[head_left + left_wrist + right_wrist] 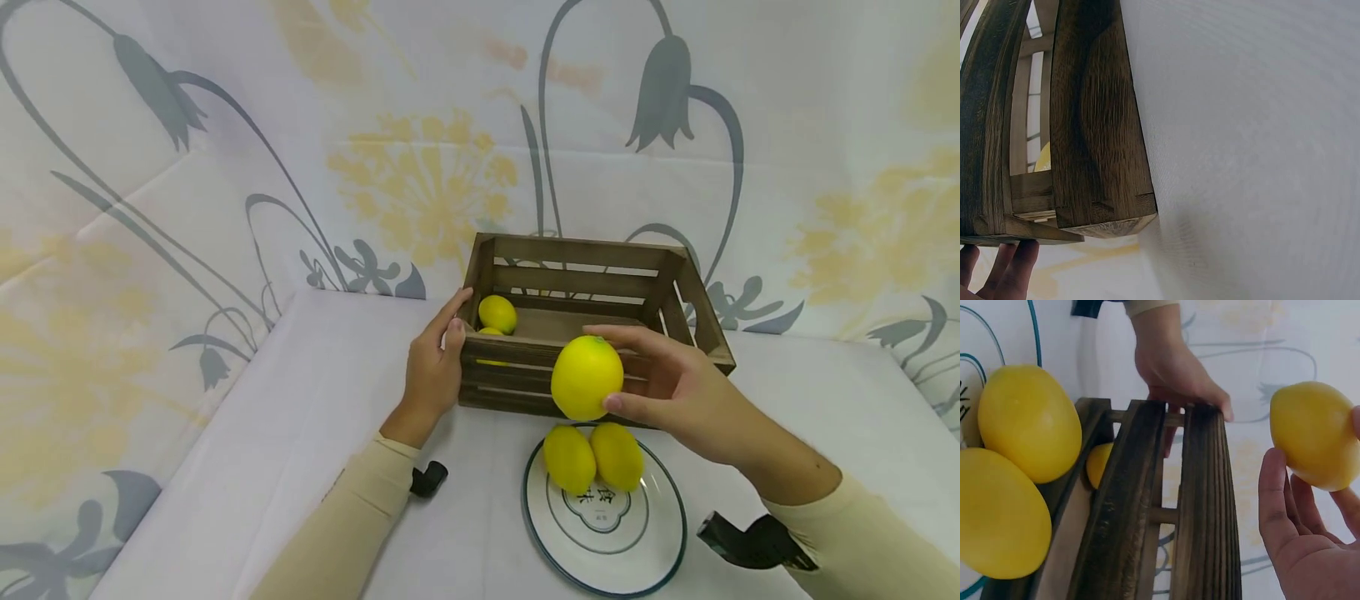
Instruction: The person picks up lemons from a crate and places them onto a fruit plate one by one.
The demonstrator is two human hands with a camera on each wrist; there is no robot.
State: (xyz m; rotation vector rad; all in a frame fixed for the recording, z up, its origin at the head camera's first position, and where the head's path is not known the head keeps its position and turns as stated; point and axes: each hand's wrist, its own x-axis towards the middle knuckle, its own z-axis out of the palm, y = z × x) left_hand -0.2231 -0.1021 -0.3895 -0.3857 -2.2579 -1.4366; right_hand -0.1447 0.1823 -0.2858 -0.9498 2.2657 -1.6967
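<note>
My right hand [686, 387] pinches a yellow lemon [587, 377] between thumb and fingers. The lemon is in front of the wooden crate's [510, 343] front slats, above the plate in the head view. At the crate's left front corner, my left hand [435, 358] grips the end, its thumb near the top rim and its fingers along the outer side. Inside the crate, at its left end, lie a lemon [497, 314] and a second one partly hidden by the front slats. Two more lemons [617, 457] rest side by side on a white plate [607, 571] with a blue-green rim.
A white cloth [300, 483] covers the table. Behind the crate hangs a flower-patterned curtain [435, 75]. Black camera mounts [757, 542] stick out from both wrists, the right one beside the plate.
</note>
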